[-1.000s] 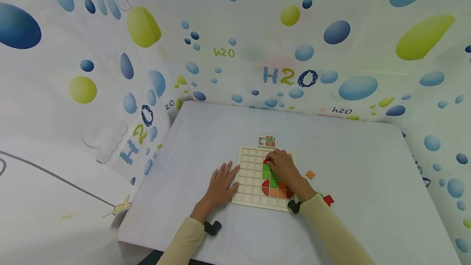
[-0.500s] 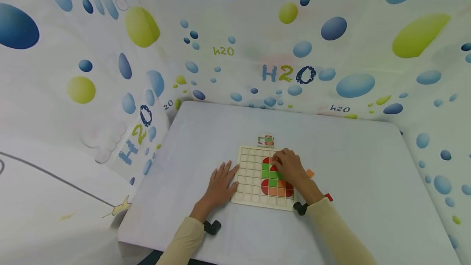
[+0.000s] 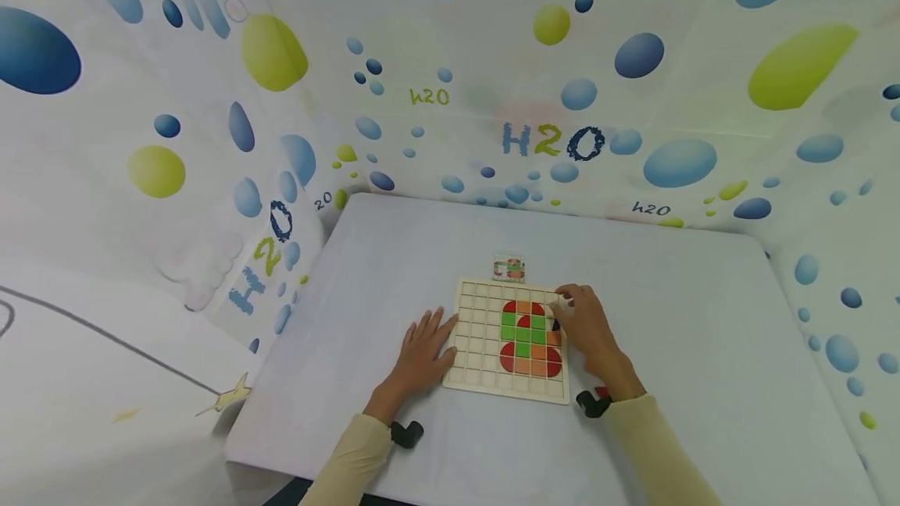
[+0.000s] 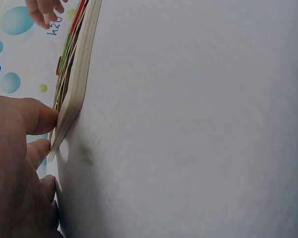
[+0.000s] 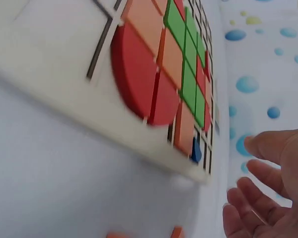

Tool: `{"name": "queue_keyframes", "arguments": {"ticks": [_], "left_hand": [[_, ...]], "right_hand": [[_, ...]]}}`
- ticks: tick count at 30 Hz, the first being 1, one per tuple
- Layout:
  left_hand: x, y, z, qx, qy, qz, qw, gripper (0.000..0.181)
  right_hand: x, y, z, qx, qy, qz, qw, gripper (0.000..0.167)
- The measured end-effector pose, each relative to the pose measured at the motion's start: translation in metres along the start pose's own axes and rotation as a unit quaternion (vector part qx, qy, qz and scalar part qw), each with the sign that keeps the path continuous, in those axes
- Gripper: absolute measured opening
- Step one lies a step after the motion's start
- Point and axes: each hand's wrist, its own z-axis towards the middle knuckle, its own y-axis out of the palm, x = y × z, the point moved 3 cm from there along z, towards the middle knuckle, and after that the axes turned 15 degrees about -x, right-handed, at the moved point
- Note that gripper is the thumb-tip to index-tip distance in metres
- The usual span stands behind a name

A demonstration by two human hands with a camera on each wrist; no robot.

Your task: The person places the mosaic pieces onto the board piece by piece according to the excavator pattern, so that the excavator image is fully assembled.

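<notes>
A pale wooden grid board (image 3: 480,326) lies on the table, its right part filled with red, green and orange flat pieces. My left hand (image 3: 422,354) rests at its left edge with spread fingers; in the left wrist view the thumb and a finger touch the rim. My right hand (image 3: 591,330) hovers over the upper right edge. In the right wrist view that hand's fingers are loosely bent and apart, with nothing between them. Near it on the board are a small dark blue piece (image 5: 196,150) and an orange square (image 5: 184,129). The top row shows an orange square (image 3: 523,307) beside a red quarter-round piece (image 3: 537,308).
A small pattern card (image 3: 508,268) lies behind the board. A loose red piece (image 3: 602,392) shows beside the right wrist, partly hidden. Loose orange pieces (image 5: 176,232) peek in at the bottom of the right wrist view. White printed walls border the white table (image 3: 394,248).
My right hand has moved right, from the top row to the board's right edge, uncovering the orange square, red quarter-round and blue piece. My left hand has stayed put.
</notes>
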Motion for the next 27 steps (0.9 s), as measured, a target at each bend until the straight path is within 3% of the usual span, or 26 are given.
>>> {"name": "queue_keyframes", "arguments": {"ticks": [4, 9, 18, 27], "left_hand": [[0.001, 0.003, 0.001, -0.012, -0.007, 0.009, 0.9999, 0.061], [0.001, 0.004, 0.001, -0.016, -0.009, 0.011, 0.9998, 0.061], [0.001, 0.002, 0.003, -0.016, -0.011, 0.016, 0.9997, 0.061], [0.000, 0.002, 0.003, -0.018, -0.015, 0.017, 0.9996, 0.061]], "right_hand": [[0.026, -0.011, -0.015, 0.025, 0.039, 0.053, 0.9975, 0.048], [0.057, -0.016, -0.031, 0.025, 0.088, 0.124, 0.9881, 0.055], [0.068, -0.011, -0.048, -0.012, 0.094, 0.102, 0.9902, 0.060], [0.068, -0.006, -0.045, 0.006, 0.083, 0.078, 0.9935, 0.049]]}}
